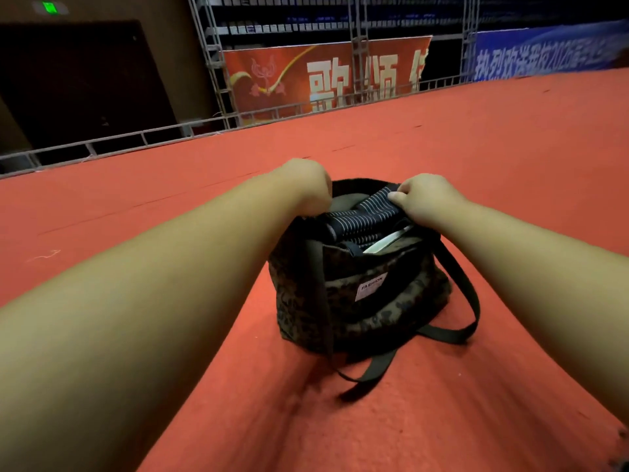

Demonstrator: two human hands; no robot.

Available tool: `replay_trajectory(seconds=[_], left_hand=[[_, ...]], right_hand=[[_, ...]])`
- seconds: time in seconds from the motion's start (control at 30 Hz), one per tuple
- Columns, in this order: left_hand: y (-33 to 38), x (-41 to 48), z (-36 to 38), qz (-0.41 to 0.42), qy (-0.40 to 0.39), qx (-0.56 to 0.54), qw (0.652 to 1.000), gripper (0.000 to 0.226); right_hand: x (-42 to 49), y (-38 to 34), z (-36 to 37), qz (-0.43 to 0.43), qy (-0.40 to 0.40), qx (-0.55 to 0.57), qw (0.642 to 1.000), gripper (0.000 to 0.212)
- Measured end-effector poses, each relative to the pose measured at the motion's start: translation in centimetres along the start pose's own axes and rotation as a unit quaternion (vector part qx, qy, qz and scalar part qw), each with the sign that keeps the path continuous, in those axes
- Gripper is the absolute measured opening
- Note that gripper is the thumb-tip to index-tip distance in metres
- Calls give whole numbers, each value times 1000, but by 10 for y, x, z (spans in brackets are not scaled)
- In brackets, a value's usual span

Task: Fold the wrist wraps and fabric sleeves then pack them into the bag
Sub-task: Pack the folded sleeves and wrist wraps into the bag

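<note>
A dark camouflage bag [350, 301] with a white label and black straps stands open on the red carpet. Folded dark fabric with thin white stripes [364, 216] fills its mouth. My right hand [425, 199] is curled over the far right end of that striped fabric, thumb and fingers pinching it. My left hand [306, 182] is at the bag's far left rim, its fingers curled down and hidden behind the wrist; what they hold cannot be seen. A pale strip [388, 241] shows inside the near edge of the opening.
Red carpet [493, 148] spreads all around the bag. A metal rail [136, 137] runs along the carpet's far edge. Behind it stand a red banner [306, 76], a blue banner [544, 52] and metal truss.
</note>
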State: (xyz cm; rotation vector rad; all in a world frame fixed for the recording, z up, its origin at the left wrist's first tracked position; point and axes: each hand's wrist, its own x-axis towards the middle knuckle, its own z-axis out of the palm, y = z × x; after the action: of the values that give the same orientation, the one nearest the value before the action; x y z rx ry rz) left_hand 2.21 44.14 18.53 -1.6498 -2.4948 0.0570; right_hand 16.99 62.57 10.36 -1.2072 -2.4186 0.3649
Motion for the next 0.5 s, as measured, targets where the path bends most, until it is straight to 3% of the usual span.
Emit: replay_trajectory(seconds=[0.07,0.2,0.3,0.5], left_hand=[[-5,9,3,1,-24,24,999,26],[-11,16,14,11,-40,20,999,60],[-9,18,34,-9,-51,41,998,71],[2,-3,32,-60,-22,21,998,68]], right_hand=[[3,0,3,-10,-12,-26,1000,33],[5,4,14,15,-45,-17,999,33],[8,3,22,27,-52,-16,998,31],[-3,2,28,93,16,-4,996,54]])
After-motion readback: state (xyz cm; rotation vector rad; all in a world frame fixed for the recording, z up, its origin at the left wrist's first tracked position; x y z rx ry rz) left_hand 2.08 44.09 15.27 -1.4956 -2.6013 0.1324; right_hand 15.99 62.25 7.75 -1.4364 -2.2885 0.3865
